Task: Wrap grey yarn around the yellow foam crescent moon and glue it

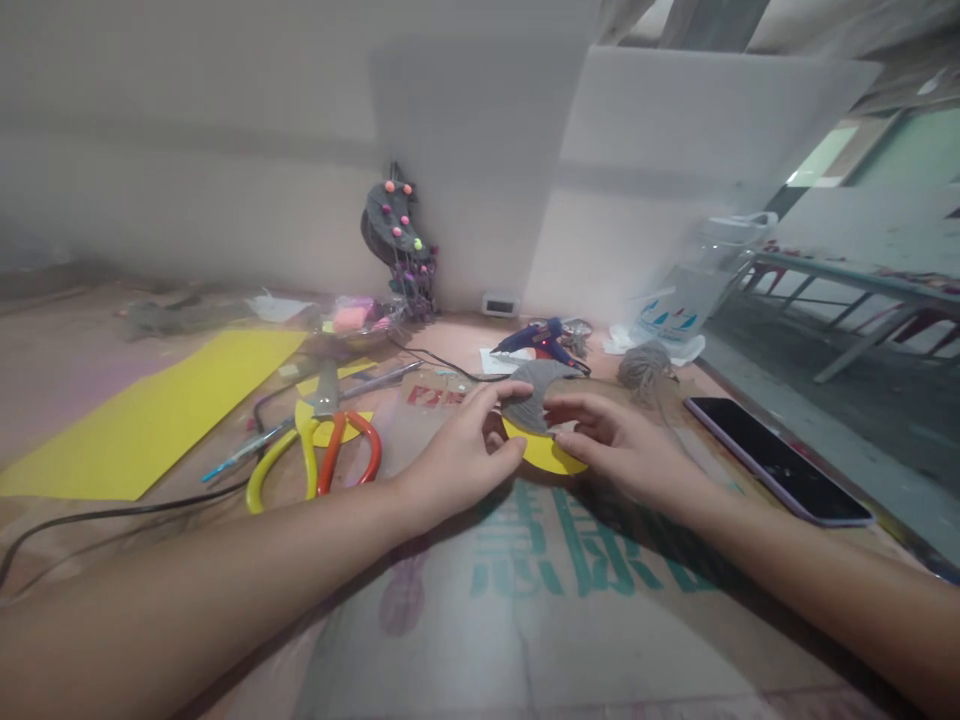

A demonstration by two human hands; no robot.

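Between my hands is a grey yarn-covered crescent (pixel 534 398) with a curved yellow paper piece (pixel 547 456) along its lower edge. My left hand (pixel 474 440) grips its left side, fingers on the grey part and thumb by the yellow edge. At the right tip, my right hand (pixel 616 440) pinches the crescent between thumb and fingers. Whether the yellow paper is fixed to the grey part cannot be made out. Just behind lies a blue glue gun (pixel 541 338) with a small red light. To the right sits a ball of grey yarn (pixel 645 368).
Scissors (pixel 324 440) with yellow and red handles lie left, near a yellow sheet (pixel 172 400) and a blue-tipped pen (pixel 244 452). A phone (pixel 776 458) rests at right. A pompom-studded grey crescent (pixel 390 225) stands against the wall, a bottle (pixel 720 260) back right. A black cord (pixel 127 508) crosses the left.
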